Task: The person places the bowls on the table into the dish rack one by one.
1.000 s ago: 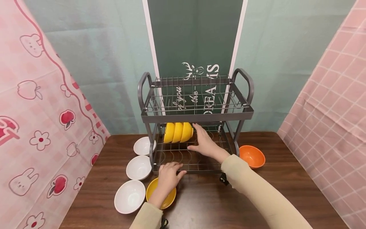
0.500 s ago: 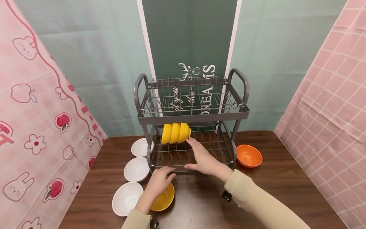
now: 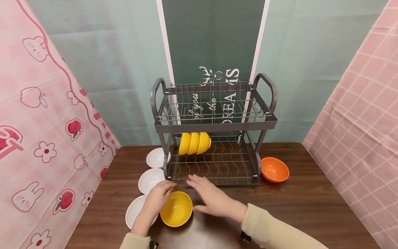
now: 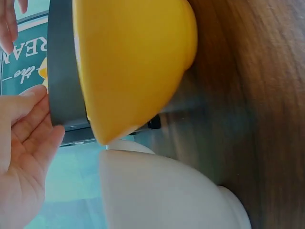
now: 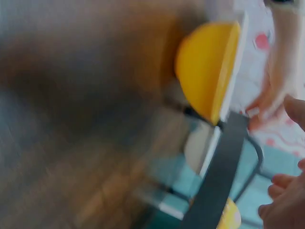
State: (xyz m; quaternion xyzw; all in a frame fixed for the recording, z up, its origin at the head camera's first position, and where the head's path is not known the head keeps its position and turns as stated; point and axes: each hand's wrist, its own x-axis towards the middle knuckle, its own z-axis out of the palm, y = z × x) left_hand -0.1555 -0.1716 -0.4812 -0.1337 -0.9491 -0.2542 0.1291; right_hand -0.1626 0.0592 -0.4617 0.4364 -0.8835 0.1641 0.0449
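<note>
**Yellow bowl (image 3: 176,211) stands ungripped between two loose hands**

The left hand (image 3: 157,197) has relaxed, slightly bent fingers, released, at the bowl's left rim. The right hand (image 3: 214,201) is released too, its fingers straighter, just beside the right rim. From the head the left thumb overlaps the bowl; the left wrist view alone shows a gap between those fingers and its rim, along with the bowl's outer wall and foot on the tabletop (image 3: 298,211). Only the head view looks into its hollow.

Left of the left fingers stand three white bowls (image 3: 150,180); the nearest is partly covered by that hand and forearm. Ahead of both hands is a grey two-tier rack (image 3: 215,127), three nested yellow bowls (image 3: 194,143) lying sideways on its lower tier, their tops cut by the upper edge. An orange bowl (image 3: 275,169), beyond the right fingers, shows from the head only.

The right wrist view is badly blurred, its own hand cut off at the edge.
</note>
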